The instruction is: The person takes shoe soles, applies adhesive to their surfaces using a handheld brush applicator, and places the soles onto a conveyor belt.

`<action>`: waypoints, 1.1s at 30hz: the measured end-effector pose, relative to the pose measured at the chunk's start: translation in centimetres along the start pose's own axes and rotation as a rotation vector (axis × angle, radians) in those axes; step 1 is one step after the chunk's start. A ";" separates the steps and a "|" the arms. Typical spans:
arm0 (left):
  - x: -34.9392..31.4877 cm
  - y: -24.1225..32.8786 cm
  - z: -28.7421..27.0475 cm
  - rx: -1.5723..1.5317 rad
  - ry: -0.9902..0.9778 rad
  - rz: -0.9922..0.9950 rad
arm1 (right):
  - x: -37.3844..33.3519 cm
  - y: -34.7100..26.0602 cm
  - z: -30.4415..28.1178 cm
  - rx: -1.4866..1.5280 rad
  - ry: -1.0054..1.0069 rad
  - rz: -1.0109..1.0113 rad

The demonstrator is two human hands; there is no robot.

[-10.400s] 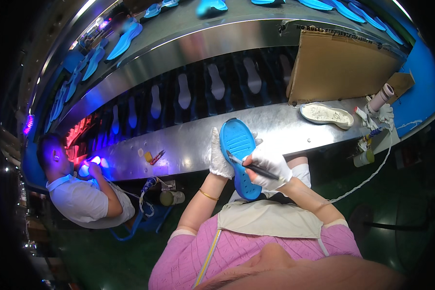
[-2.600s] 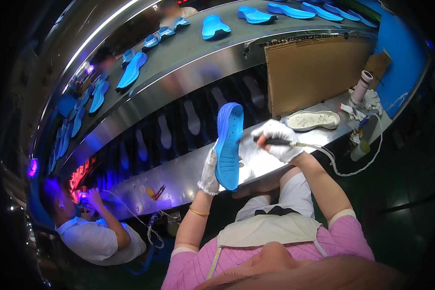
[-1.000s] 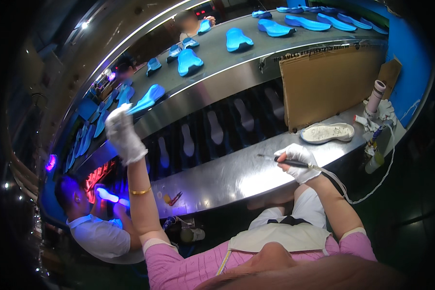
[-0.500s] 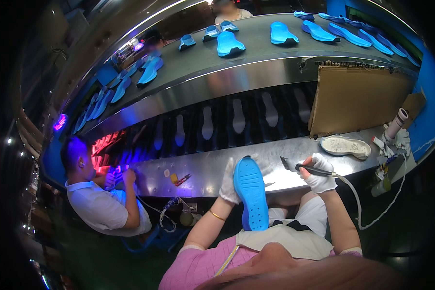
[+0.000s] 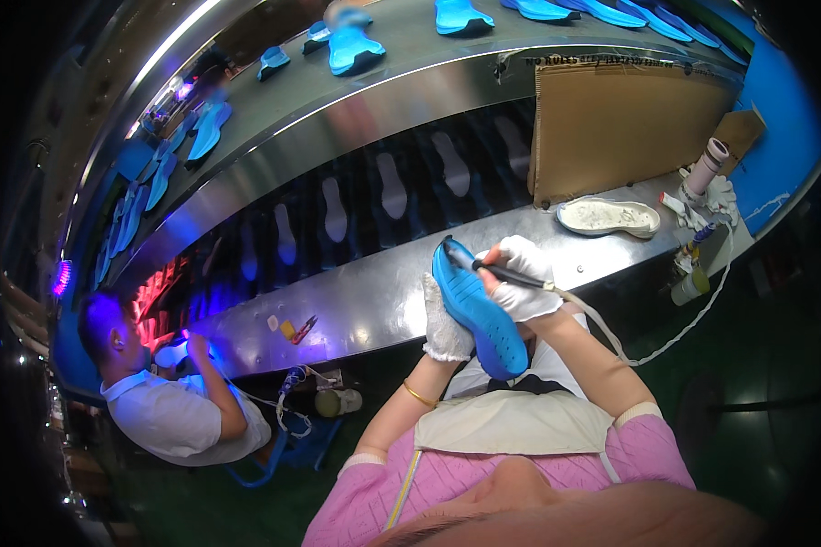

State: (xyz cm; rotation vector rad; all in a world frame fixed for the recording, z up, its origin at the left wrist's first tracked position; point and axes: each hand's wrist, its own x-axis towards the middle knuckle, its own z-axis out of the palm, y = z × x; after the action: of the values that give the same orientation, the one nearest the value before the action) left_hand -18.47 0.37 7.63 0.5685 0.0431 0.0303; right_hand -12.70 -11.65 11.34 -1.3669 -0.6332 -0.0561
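A blue shoe sole (image 5: pixel 485 314) is tilted over my lap. My left hand (image 5: pixel 445 319), in a whitish glove, grips it along its left edge; the fingers behind it are partly hidden. My right hand (image 5: pixel 524 278), in a white glove with bare fingertips, is closed round the black handle of a brush (image 5: pixel 511 275). A pale hose (image 5: pixel 593 324) runs from the handle's end. The brush's bristles lie at the upper part of the sole, near its dark tip, and appear to touch it.
A metal ledge (image 5: pixel 356 314) runs ahead, with a white-filled sole (image 5: pixel 608 217) and a cardboard sheet (image 5: pixel 634 132) at right. Blue soles (image 5: pixel 356 50) line the belt above. A pink tube (image 5: pixel 705 166) and a jar (image 5: pixel 690 286) are far right. A co-worker (image 5: pixel 169 392) sits at left.
My right hand has brought the brush left onto the sole. The sole has tilted, its lower end swinging right. The view has shifted, so the belt and ledge appear higher and further left.
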 end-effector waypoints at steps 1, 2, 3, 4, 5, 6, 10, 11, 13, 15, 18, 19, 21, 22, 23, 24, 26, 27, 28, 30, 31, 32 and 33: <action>0.2 -0.2 0.0 0.107 0.097 0.028 | -0.5 -0.6 0.2 0.145 -0.045 0.074; 0.1 -0.2 0.1 0.083 0.126 0.045 | -0.3 -0.2 -0.1 -0.125 -0.190 -0.144; -0.1 0.2 0.1 -0.072 0.027 -0.044 | -0.6 -0.6 0.0 -0.050 -0.231 -0.089; -0.5 0.6 0.4 -0.064 0.100 -0.040 | -0.9 -1.3 -0.1 0.044 -0.239 0.048; -0.8 0.8 0.6 -0.055 0.174 -0.037 | -1.0 -1.8 -0.3 0.138 -0.245 0.186; -0.8 1.0 0.1 -0.058 0.186 -0.036 | -0.9 -2.0 -0.5 0.172 -0.221 0.290; -0.4 1.6 -0.5 0.026 0.155 -0.031 | -2.0 -0.8 0.2 -0.077 -0.227 -0.027; -0.4 1.7 -0.5 0.022 0.161 -0.041 | -2.2 -1.3 0.5 -0.171 -0.294 -0.105; -0.8 2.2 -0.9 0.026 0.133 -0.054 | -2.5 -1.2 0.5 -0.148 -0.326 -0.149; -0.8 2.8 -0.6 0.090 0.128 -0.078 | -3.2 -1.4 0.1 0.099 -0.271 0.364; -0.5 3.0 -1.5 -0.125 -0.030 -0.144 | -3.2 -1.4 0.0 -0.080 -0.270 0.000; -0.5 3.2 -1.5 -0.277 -0.166 -0.195 | -3.0 -1.6 0.0 -0.244 -0.289 -0.286; -0.9 3.2 -0.9 -0.041 -0.072 -0.177 | -3.8 -2.2 0.1 -0.200 -0.372 -0.170; -1.2 3.2 -0.7 0.019 -0.070 -0.195 | -4.4 -2.0 -0.1 -0.052 -0.359 0.014; -1.9 3.0 -0.5 0.062 -0.078 -0.205 | -4.9 -1.5 -0.6 0.097 -0.342 0.198; -2.5 2.9 -0.4 0.104 -0.087 -0.216 | -5.2 -0.9 -1.6 0.177 -0.309 0.331; -4.1 1.6 -1.3 0.275 -0.011 -0.226 | -5.2 -0.9 -2.6 0.013 -0.270 0.236; -4.5 1.1 -1.9 0.446 0.065 -0.236 | -5.3 -0.8 -2.7 -0.042 -0.245 0.175; -4.5 1.0 -2.2 0.427 0.014 -0.268 | -5.5 -0.8 -2.8 -0.081 -0.269 0.083; -4.0 0.7 -2.3 0.367 0.025 -0.266 | -5.5 -1.0 -2.8 -0.202 -0.360 -0.115; -3.4 0.8 -2.1 0.310 0.041 -0.253 | -5.4 -1.1 -2.6 -0.201 -0.356 -0.113; -3.0 1.1 -1.4 0.255 0.118 -0.236 | -5.4 -1.3 -2.5 0.019 -0.336 0.133; -2.6 1.3 -0.9 0.257 0.118 -0.239 | -5.4 -1.3 -2.4 0.240 -0.310 0.378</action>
State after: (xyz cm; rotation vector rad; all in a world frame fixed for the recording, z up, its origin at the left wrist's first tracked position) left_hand -21.18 1.79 7.66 0.8151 0.2315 -0.1764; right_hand -16.81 -15.85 9.89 -1.2493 -0.6055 0.5280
